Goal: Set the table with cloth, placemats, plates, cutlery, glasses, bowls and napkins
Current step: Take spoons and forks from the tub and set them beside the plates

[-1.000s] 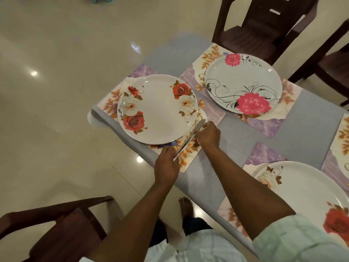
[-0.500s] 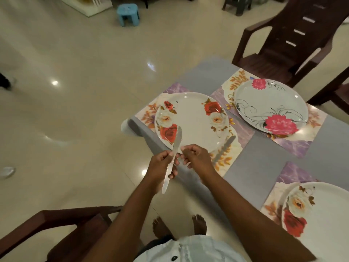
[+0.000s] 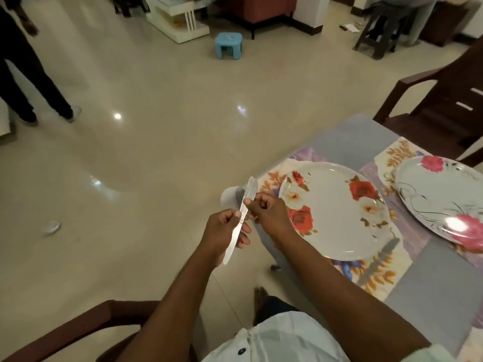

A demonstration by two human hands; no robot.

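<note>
My left hand [image 3: 226,232] grips a clear plastic knife [image 3: 241,212] by its handle, off the table's left corner, blade pointing up and away. My right hand [image 3: 269,214] pinches the same knife near its middle. A white plate with red roses [image 3: 337,218] lies on a floral placemat [image 3: 376,278] at the table corner. Another knife [image 3: 376,261] lies on that placemat beside the plate's near edge. A second plate with pink flowers [image 3: 441,199] sits on its own placemat farther right. A grey cloth [image 3: 439,296] covers the table.
Brown chairs stand at the far right [image 3: 444,100] and at my near left [image 3: 65,333]. A blue stool [image 3: 228,44] and a white shelf unit [image 3: 177,17] stand on the tiled floor. A person's legs [image 3: 28,82] are at far left.
Both hands have left the placemat, where one knife stays, and now hold a second knife off the table's left corner. The view has swung up and left.
</note>
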